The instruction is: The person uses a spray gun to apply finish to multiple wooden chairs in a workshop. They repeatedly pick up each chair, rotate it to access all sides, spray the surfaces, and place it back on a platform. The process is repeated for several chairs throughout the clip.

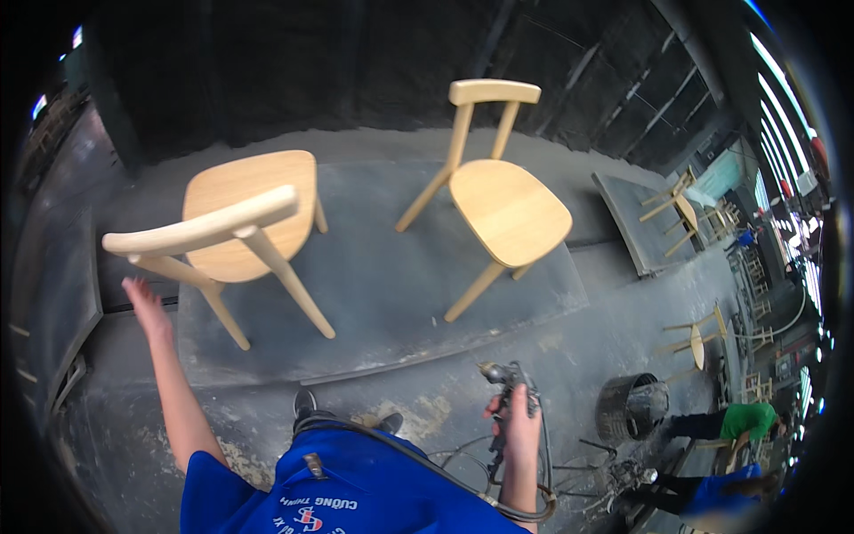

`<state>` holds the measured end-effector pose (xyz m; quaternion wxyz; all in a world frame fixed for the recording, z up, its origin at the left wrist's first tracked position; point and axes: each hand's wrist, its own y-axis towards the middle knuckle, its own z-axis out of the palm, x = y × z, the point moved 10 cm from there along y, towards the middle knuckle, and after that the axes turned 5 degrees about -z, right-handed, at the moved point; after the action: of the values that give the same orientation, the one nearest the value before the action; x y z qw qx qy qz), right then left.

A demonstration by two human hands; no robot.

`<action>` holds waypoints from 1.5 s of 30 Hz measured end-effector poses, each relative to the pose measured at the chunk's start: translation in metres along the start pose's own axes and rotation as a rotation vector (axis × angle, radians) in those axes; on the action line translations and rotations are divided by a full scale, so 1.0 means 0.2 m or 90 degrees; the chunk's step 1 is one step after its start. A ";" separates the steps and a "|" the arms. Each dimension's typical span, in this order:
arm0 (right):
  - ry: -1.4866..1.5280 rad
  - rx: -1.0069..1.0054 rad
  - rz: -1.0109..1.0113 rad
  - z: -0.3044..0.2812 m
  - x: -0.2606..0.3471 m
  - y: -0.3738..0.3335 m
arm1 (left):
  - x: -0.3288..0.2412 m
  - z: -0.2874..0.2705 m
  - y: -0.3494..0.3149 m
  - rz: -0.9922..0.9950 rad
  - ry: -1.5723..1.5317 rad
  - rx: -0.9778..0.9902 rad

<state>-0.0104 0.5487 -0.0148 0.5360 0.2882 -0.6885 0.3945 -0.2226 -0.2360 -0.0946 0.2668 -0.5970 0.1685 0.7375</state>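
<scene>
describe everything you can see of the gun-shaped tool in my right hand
The gun-shaped tool has a dark, metallic-looking body and a brass-coloured tip pointing toward the picture's left. Your right hand grips it, fingers wrapped around and hiding part of the handle. It is held up at the right of your body, apart from the chairs. Grey hoses loop close by; where they join it is unclear.

Pale tan chairs (pixel 510 212), black spray gun (pixel 511 377), grey platform (pixel 374 285), blue shirt (pixel 391 485)
</scene>
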 end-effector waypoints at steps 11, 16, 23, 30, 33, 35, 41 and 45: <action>0.234 0.020 -0.072 0.70 0.11 -0.21 | -0.28 0.44 -0.20 0.205 0.157 0.337; 0.256 0.039 -0.080 0.92 0.14 -0.31 | -0.39 0.49 -0.45 0.222 0.071 0.366; 0.265 0.050 -0.107 0.99 0.13 -0.16 | -0.70 1.03 0.11 0.268 0.046 0.221; 0.242 -0.076 0.099 0.92 -0.21 0.27 | -0.77 1.36 0.55 0.367 0.109 0.101; 0.363 -0.031 0.137 0.92 -0.23 0.44 | -0.77 1.41 0.63 0.391 0.181 0.034; 0.460 0.058 0.089 0.99 -0.15 0.58 | -0.74 1.43 0.67 0.380 0.242 -0.011; 0.280 0.144 0.036 1.05 -0.03 0.97 | -0.56 1.40 0.63 0.357 0.382 -0.136; 0.212 0.108 0.156 1.00 -0.18 0.98 | -0.34 1.32 0.64 0.323 0.445 -0.191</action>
<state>-0.2633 0.4791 -0.1175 0.5640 0.1775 -0.5846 0.5555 -0.4989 -0.2020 0.0224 -0.0845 -0.7822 0.2802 0.5500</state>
